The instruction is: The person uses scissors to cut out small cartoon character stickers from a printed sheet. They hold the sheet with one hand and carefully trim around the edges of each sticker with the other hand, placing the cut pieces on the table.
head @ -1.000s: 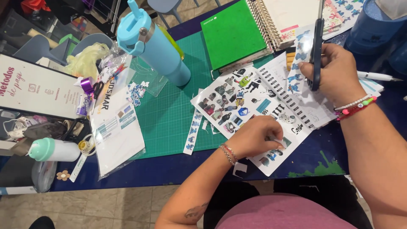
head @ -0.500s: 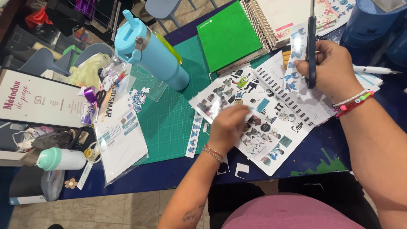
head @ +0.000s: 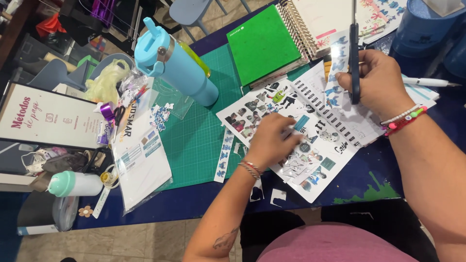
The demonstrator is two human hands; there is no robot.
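Note:
My left hand lies on a white sticker sheet of small printed figures, fingers curled down onto its middle. A beaded bracelet sits on that wrist. My right hand is raised over the sheet's far right part, closed around dark scissors that point away from me. A cut strip of blue cartoon stickers stands up beside the blades, against the same hand. The sheet lies partly on a green cutting mat and partly on the dark blue table.
A light blue bottle lies on the mat's far left. Behind it are a green notebook and a spiral planner. A white pen lies at right. Sleeved papers, a sign card and a mint-capped bottle crowd the left.
My left hand has slid up and to the left across the sticker sheet. My right hand keeps the scissors raised in nearly the same spot.

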